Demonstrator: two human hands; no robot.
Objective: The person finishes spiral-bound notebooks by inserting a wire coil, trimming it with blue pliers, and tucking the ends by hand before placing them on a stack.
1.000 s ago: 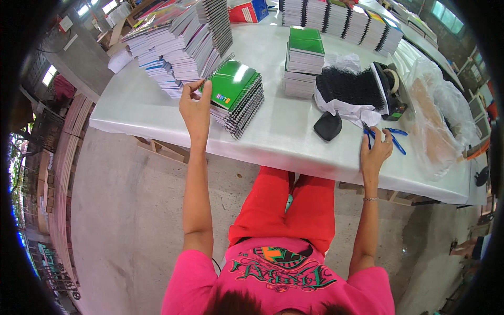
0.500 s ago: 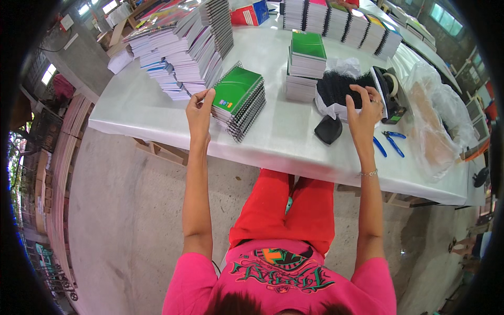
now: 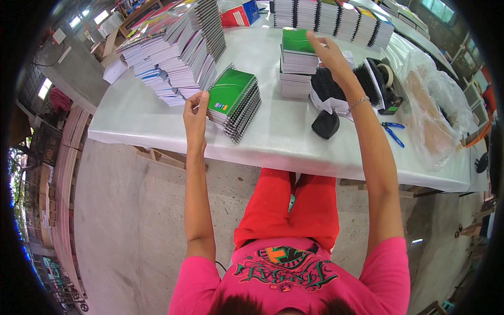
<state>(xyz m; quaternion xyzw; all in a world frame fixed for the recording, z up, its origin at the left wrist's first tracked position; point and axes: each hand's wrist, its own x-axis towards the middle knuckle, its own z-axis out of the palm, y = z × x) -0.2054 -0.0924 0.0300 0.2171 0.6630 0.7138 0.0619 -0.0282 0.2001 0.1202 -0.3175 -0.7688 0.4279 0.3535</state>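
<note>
My left hand (image 3: 196, 118) is beside the left edge of a stack of green-covered notebooks (image 3: 229, 92) with black wire spirals. Its thumb and forefinger are pinched near the front left corner; what is between them, if anything, is hidden. Farther right stands a taller pile of loose page blocks (image 3: 295, 81), topped by a green cover (image 3: 298, 40). My right hand (image 3: 332, 56) reaches to the right side of that top block, fingers apart and thumb at its edge. Below my right forearm, black spiral wires (image 3: 325, 86) lie in a white-lined container.
A tall stack of books (image 3: 173, 58) stands at the left. Blue-handled cutters (image 3: 394, 135), a black pouch-like object (image 3: 325, 125), a tape dispenser (image 3: 388, 84) and a clear plastic bag (image 3: 433, 110) lie to the right. A row of spiral-bound books (image 3: 328, 21) lines the back of the white-covered table (image 3: 252, 152).
My right hand has moved from over the black spiral wires, left and away from me, to the green-topped pile. My left hand has stayed by the notebooks, its thumb slightly off the cover.
</note>
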